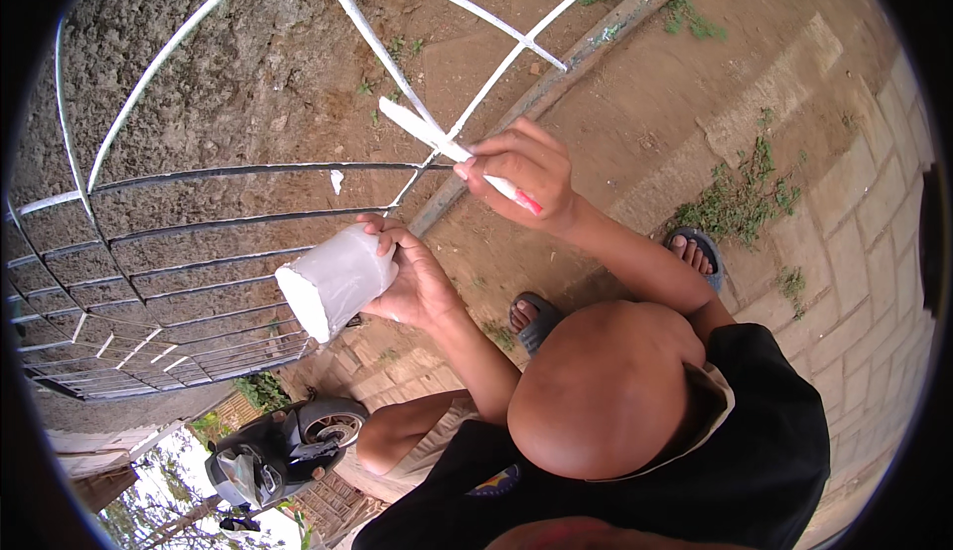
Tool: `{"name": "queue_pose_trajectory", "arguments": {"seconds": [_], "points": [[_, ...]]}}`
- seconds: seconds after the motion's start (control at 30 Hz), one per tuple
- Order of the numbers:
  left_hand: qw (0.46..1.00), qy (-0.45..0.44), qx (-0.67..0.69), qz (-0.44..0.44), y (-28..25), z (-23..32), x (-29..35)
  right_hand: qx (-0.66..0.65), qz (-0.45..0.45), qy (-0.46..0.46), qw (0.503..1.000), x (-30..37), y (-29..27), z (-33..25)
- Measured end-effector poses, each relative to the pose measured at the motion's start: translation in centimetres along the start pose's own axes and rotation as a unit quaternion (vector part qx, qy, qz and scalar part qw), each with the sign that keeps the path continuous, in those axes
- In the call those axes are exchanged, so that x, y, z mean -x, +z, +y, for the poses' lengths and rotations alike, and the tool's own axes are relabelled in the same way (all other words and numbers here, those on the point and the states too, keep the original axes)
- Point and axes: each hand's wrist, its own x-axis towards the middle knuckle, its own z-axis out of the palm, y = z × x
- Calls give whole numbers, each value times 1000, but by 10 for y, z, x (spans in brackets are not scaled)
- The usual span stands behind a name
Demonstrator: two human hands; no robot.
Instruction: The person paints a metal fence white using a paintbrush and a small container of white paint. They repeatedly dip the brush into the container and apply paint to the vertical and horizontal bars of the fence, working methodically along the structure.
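My left hand grips a whitish, translucent plastic tub, tilted to the left. One end of the tub shows solid white; I cannot tell whether that is paint or a lid. In my right hand, a paintbrush coated in white is pinched, its red handle end pointing down to the right. The brush lies across a junction of white-painted rods on a metal grille; whether it touches them is unclear. Below that junction, the grille's long bars are mostly dark, with white patches.
Rough earth and stone wall lie behind the grille. A narrow concrete edge runs diagonally past it. Paving blocks and weeds are at the right. My sandalled feet stand nearby. A motorbike is parked at the lower left.
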Motion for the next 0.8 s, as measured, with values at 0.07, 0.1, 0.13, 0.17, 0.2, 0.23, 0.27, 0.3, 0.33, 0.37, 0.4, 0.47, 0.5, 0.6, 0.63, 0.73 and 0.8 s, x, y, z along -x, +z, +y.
{"name": "queue_pose_trajectory", "arguments": {"seconds": [0.07,0.1,0.13,0.17,0.2,0.23,0.27,0.3,0.33,0.37,0.4,0.47,0.5,0.6,0.63,0.73,0.8], "points": [[1000,-5,-6,-9,1,0,0,54,63,24,996,-8,-9,14],[1000,-8,-9,-16,2,-1,-1,74,77,33,994,-10,-14,18],[1000,-8,-8,-15,2,-2,0,94,91,41,991,-12,-17,19],[1000,-6,-10,-14,0,-1,0,69,50,24,996,-13,-14,12],[1000,-6,-12,-9,-2,0,1,36,25,24,999,-8,-7,4],[1000,-10,-11,-5,-4,1,1,2,-1,24,1000,-2,1,-3],[1000,-12,-10,-3,-4,1,1,-35,-26,21,999,-1,6,-6],[1000,-14,-10,-1,-3,1,0,-90,-40,19,995,-3,5,-4],[1000,-14,-2,0,-3,0,1,-53,-15,27,998,-5,1,1],[1000,-9,1,-2,1,-3,4,-21,12,36,999,-5,-3,7],[1000,-11,8,-4,3,-7,3,17,40,42,998,-8,-9,15],[1000,-9,-1,-6,3,-5,2,17,76,67,995,-6,-5,19],[1000,-7,-5,-6,2,-3,1,8,77,58,995,-7,-1,12],[999,-8,-34,-11,-3,1,1,-55,41,28,997,-8,7,-2],[1000,-10,-23,-5,-4,1,0,-74,21,18,997,-11,6,-2],[1000,-13,-2,2,0,-6,3,-58,64,51,995,-14,3,11],[1000,-12,-1,-12,3,-1,1,-29,147,124,981,-21,3,18]]}}
